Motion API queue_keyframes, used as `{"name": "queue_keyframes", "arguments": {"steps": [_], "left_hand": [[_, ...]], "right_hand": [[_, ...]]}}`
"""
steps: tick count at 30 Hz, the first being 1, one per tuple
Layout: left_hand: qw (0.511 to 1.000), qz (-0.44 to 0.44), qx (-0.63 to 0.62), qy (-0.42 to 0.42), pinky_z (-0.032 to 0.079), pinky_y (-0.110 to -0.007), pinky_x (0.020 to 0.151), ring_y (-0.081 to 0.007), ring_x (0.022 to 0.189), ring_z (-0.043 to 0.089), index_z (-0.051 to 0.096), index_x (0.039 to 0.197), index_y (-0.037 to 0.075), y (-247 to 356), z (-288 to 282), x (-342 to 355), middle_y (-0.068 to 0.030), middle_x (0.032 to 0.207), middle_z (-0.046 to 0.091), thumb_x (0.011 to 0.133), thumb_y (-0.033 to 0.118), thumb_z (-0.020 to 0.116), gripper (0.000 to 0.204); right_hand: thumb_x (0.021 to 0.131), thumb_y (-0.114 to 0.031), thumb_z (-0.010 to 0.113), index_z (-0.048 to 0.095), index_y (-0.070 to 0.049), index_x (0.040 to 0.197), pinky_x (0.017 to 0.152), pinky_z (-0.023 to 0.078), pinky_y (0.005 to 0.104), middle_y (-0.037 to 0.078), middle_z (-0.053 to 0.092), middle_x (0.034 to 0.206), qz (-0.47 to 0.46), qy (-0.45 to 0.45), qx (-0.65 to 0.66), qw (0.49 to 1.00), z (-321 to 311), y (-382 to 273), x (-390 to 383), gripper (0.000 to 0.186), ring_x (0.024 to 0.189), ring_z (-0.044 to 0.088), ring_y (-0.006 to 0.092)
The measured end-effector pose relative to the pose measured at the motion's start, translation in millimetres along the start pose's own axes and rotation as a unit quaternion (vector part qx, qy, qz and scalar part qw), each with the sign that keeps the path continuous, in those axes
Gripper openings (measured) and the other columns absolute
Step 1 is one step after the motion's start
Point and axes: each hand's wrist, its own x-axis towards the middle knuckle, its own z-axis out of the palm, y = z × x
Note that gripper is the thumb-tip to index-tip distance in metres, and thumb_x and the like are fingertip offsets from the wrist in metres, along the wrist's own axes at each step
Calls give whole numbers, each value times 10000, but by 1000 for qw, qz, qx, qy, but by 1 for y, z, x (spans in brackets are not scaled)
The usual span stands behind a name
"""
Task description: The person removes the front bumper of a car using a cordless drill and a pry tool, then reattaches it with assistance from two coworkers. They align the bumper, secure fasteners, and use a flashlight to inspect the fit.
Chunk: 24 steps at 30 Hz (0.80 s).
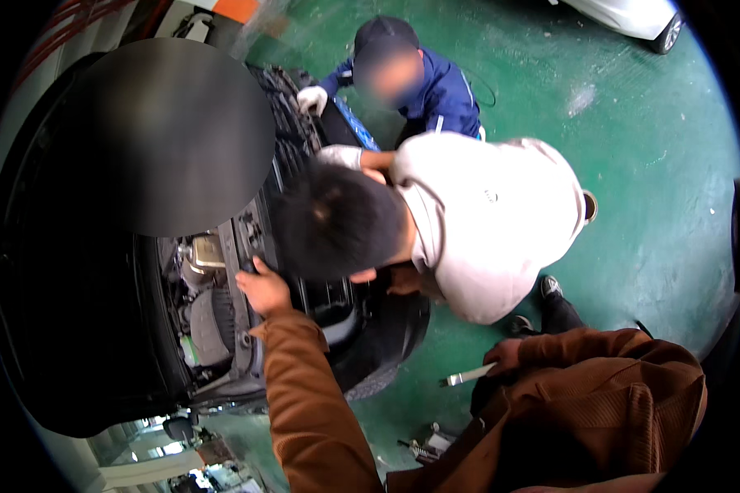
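My left hand (pixel 268 289) reaches out over the front of a dark car and rests on the edge of its engine bay. Its fingers are spread against the black front crossmember (pixel 242 320) and grip nothing. Beside it in the bay are a metal-coloured engine part (pixel 209 251) and a ribbed black plastic cover (pixel 212 322). Low at my side, my right hand (pixel 506 356) is closed around one end of a flat, pale, strip-like tool (pixel 467 376). The tool's dark tip points left over the green floor; its exact kind is unclear.
A co-worker in a light hoodie (pixel 485 222) leans over the car's front, close to my left arm. Another in a blue jacket (pixel 448 90) crouches beyond, with a white-gloved hand (pixel 312 99) on the car. Metal parts (pixel 429 444) lie on the floor; a white car (pixel 625 16) stands far right.
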Motion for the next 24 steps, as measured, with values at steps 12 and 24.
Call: {"name": "queue_keyframes", "arguments": {"steps": [12,24], "left_hand": [[968,-31,-202,-144,462,-517,973,-536,1118,593,518,1244,-124,-12,-12,14,-376,1214,628,1027,486,587,651],[756,-70,-603,-244,332,-220,546,-58,591,423,648,915,106,-20,-53,-4,59,702,511,1035,391,630,310]], "right_hand": [[910,-305,752,731,-76,1134,724,577,359,88,744,881,-27,182,116,976,48,6,40,321,757,720,189],[934,-252,749,720,-81,1149,651,547,328,59,720,835,-63,234,319,916,166,-14,120,276,661,676,143]]}}
